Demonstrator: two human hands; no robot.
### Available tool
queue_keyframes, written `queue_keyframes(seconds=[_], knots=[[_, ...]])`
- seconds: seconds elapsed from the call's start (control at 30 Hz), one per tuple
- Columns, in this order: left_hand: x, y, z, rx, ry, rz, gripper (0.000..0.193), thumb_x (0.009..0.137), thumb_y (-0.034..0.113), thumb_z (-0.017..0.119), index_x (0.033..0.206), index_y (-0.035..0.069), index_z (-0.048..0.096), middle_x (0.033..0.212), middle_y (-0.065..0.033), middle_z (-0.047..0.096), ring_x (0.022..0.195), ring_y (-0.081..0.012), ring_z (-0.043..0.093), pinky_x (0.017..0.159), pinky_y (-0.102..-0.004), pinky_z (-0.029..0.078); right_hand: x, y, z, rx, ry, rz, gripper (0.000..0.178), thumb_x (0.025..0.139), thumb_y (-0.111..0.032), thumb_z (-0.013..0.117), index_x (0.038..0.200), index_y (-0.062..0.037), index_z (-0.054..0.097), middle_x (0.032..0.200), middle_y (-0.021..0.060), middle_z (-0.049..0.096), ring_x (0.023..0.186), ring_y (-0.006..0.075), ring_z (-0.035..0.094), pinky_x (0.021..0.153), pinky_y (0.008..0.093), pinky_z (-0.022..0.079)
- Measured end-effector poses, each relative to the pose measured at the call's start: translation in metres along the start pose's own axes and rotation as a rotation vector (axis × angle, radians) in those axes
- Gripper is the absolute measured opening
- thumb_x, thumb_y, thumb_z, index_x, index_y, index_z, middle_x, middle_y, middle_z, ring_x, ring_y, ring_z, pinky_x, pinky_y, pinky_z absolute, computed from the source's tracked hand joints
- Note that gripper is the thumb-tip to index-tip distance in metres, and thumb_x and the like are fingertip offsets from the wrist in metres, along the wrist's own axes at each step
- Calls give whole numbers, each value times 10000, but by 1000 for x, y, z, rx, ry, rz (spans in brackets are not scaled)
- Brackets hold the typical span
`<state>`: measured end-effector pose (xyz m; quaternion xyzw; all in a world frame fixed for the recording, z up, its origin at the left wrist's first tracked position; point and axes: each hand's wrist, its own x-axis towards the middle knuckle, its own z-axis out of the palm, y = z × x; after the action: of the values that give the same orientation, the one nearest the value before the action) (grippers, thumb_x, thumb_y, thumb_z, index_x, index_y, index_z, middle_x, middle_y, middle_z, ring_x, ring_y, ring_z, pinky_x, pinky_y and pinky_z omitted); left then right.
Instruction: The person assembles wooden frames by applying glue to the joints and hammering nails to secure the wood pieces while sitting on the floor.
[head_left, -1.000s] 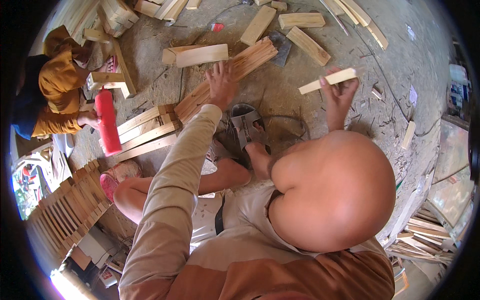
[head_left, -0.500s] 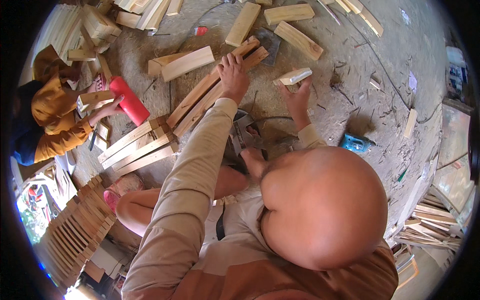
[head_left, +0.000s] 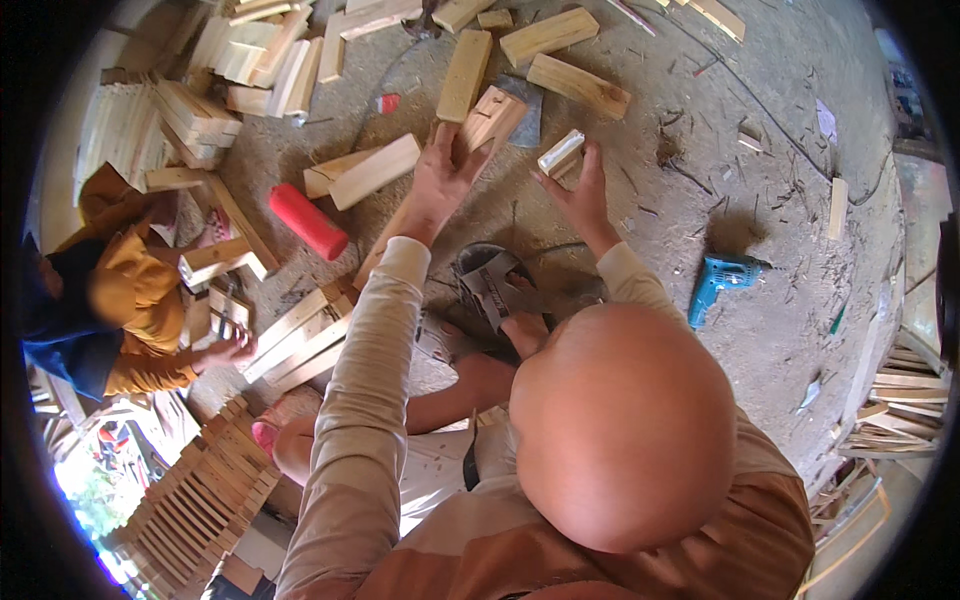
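Observation:
My left hand [head_left: 436, 195] is wrapped around a long wooden piece [head_left: 494, 118], which slants from beside my foot up toward the far middle. Small dark holes show near its far end. To the right, my right hand [head_left: 585, 195] grips a short wooden block [head_left: 563, 158] between thumb and fingers. White paste coats one narrow face of that block. The block and the long piece are apart. Below my hands, a sandalled foot [head_left: 497, 285] is on the floor.
A blue power drill [head_left: 722, 285] lies at right, with a cable [head_left: 770, 125] beyond. Loose blocks [head_left: 580, 85] are scattered at the far side. At left are a red cylinder [head_left: 308, 222], slats [head_left: 300, 335], stacked wood [head_left: 195, 120] and a co-worker's hand [head_left: 228, 352].
My left hand has turned the long piece, and its gap between two strips no longer shows. The right hand's block is tilted differently. The co-worker has let go of the red cylinder.

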<state>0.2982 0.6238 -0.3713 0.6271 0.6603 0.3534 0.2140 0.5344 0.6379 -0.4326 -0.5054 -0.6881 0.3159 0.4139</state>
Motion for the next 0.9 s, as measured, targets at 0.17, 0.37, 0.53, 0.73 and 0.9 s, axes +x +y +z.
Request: queue_keyframes(seconds=[0.17, 0.37, 0.53, 0.73, 0.9], knots=[[18, 19, -60, -699, -301, -392, 479, 897, 359, 754, 1184, 11, 593, 972, -64, 675, 858, -157, 633, 757, -312, 511, 19, -20, 11, -3, 10, -86, 813, 769, -244, 832, 1426, -19, 409, 1292, 204, 510, 1225, 403, 502, 1017, 471, 435], [30, 60, -106, -684, -336, -482, 480, 843, 325, 813, 1127, -19, 637, 797, -101, 696, 657, -163, 656, 626, -301, 525, 30, -65, 17, -37, 16, -190, 838, 777, -272, 810, 1488, -107, 399, 1292, 154, 551, 1204, 388, 522, 1015, 476, 444], [33, 88, -134, -376, -425, -384, 515, 810, 361, 832, 1096, -36, 670, 875, -96, 703, 745, -152, 667, 682, -295, 538, 26, -90, 15, 12, -49, -110, 902, 740, -237, 844, 1502, -136, 372, 1324, 134, 570, 1191, 362, 553, 999, 439, 480], [34, 93, -146, -245, -380, -344, 578, 752, 413, 866, 1067, -42, 700, 910, -89, 712, 788, -130, 629, 734, -294, 505, 22, -90, 24, 78, 61, -141, 954, 694, -190, 879, 1495, -146, 362, 1361, 114, 561, 1198, 350, 554, 995, 436, 498], [29, 88, -140, -229, -407, -328, 503, 814, 349, 826, 1101, -35, 676, 906, -71, 701, 742, -148, 663, 681, -294, 534, 17, -94, 25, 94, 13, -110, 939, 692, -163, 881, 1483, -143, 374, 1376, 133, 543, 1218, 361, 542, 1011, 440, 486]])
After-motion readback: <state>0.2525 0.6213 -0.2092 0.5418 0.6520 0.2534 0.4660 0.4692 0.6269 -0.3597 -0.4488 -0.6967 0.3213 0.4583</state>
